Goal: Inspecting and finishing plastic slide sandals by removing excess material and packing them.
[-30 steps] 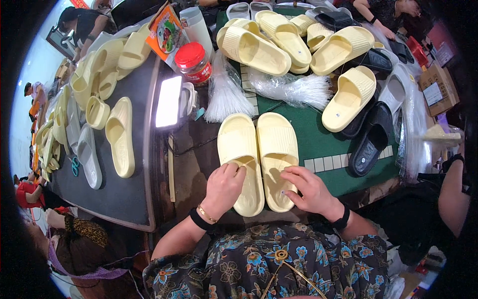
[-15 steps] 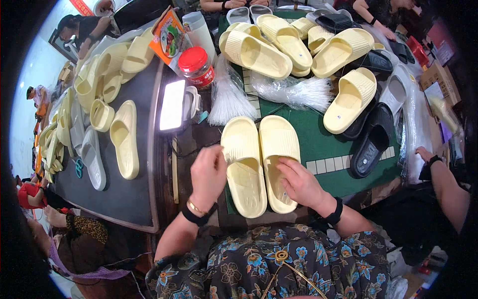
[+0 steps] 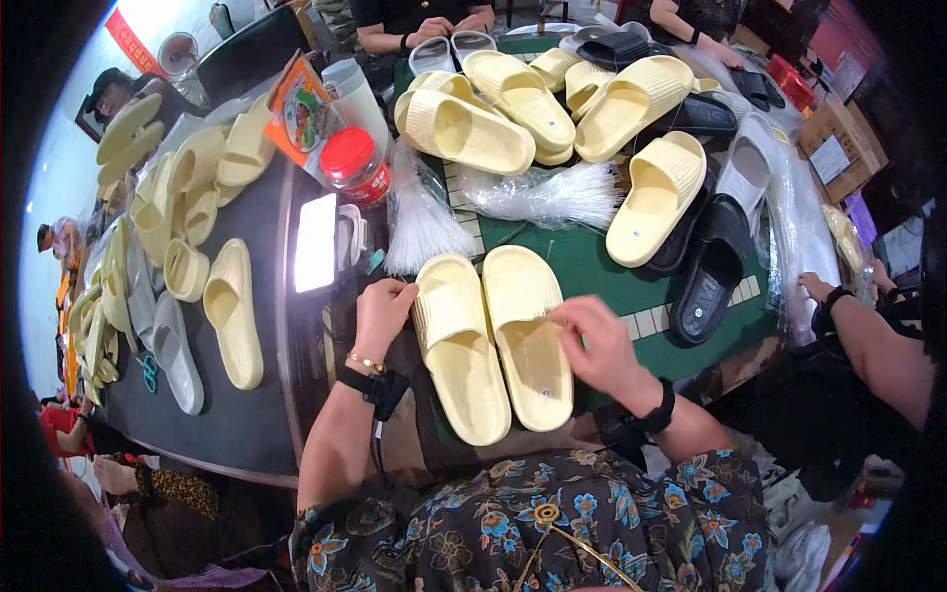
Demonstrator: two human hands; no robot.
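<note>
Two pale yellow slide sandals lie side by side, toes away from me, on the green table mat (image 3: 592, 266). My left hand (image 3: 380, 311) grips the outer edge of the left sandal (image 3: 459, 345) at its strap. My right hand (image 3: 597, 340) rests on the right sandal (image 3: 528, 335), fingers pinched together over its footbed near the strap. Both wrists wear dark bands.
A bundle of white plastic ties (image 3: 419, 222) and a clear bag bundle (image 3: 538, 192) lie beyond the pair. More yellow sandals (image 3: 464, 128) and black ones (image 3: 715, 266) crowd the far side. A red-lidded jar (image 3: 355, 168) and lit phone (image 3: 316, 242) sit left. Another person's arm (image 3: 868, 326) reaches in at right.
My left hand has slid from the sandal's heel up to its strap edge. My right hand moved forward onto the right sandal's footbed. The pair has shifted slightly.
</note>
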